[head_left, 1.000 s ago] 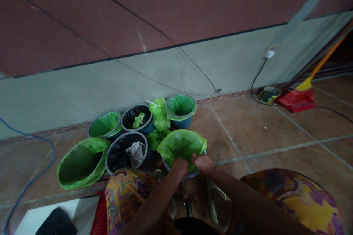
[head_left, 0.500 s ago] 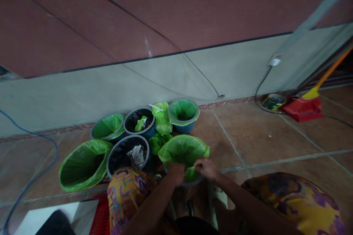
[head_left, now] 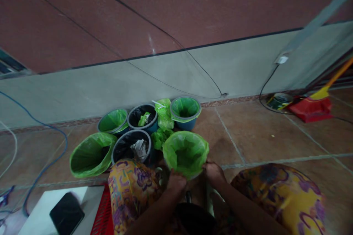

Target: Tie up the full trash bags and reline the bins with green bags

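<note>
Between my knees stands a bin lined with a translucent green bin liner (head_left: 185, 139), its edge folded outward all round the rim. My left hand (head_left: 176, 183) is closed at the near left side of the rim, pinching the liner's edge. On the near right side my right hand (head_left: 214, 173) is closed on the same liner edge, its fingertips partly hidden behind the plastic. Just behind this bin lies a crumpled green bag (head_left: 160, 138). To its left is a black-lined bin (head_left: 150, 150) with crumpled paper in it.
By the wall stand two green-lined bins (head_left: 199, 111), a black-lined bin (head_left: 156, 117) and a tied green bag (head_left: 164, 114). Another green-lined bin (head_left: 78, 158) leans at left. A red dustpan (head_left: 311, 110) is at right; a dark phone-like slab (head_left: 67, 213) rests on a white box (head_left: 44, 205).
The near edge of the liner, earlier drooping inside the bin, is now spread out over the rim. Both my hands have moved down to the outside of the rim. The view has shifted slightly.
</note>
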{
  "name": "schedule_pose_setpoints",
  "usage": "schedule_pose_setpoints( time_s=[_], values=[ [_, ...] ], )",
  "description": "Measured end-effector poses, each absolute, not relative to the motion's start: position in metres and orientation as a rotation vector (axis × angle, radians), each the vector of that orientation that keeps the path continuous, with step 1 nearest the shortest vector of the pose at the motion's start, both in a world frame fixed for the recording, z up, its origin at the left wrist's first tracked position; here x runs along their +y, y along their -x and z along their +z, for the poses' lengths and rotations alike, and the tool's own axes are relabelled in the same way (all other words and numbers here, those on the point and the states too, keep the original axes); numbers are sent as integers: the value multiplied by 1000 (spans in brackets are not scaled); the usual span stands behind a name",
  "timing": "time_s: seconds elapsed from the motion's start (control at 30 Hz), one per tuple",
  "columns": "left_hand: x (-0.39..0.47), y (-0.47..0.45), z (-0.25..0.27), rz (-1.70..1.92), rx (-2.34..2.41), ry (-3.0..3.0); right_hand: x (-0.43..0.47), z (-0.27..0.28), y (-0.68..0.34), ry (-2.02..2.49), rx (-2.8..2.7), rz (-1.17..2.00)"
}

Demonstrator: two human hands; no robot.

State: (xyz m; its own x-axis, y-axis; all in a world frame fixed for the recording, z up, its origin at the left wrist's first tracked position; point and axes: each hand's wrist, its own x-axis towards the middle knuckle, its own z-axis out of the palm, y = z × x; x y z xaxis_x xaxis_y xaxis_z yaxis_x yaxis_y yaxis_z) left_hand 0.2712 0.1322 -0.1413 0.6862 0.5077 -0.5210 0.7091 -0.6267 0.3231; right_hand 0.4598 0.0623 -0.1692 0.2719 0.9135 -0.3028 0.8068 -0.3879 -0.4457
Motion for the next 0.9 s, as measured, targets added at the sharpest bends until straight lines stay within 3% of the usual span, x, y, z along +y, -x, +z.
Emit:
schedule_pose_setpoints(
  time_s=[0.37, 0.6, 0.9],
  values=[
    [125, -254, -133, -578, 1249, -2297, 53, -184, -462, 2452, -1187, 795],
    [169, -253, -128, -94, 1869, -1729, 65, -195, -479, 2469, -746, 757],
    [205, -258, -156, 190, 2062, -1347, 84, -213, -496, 2371, -606, 704]
  ],
)
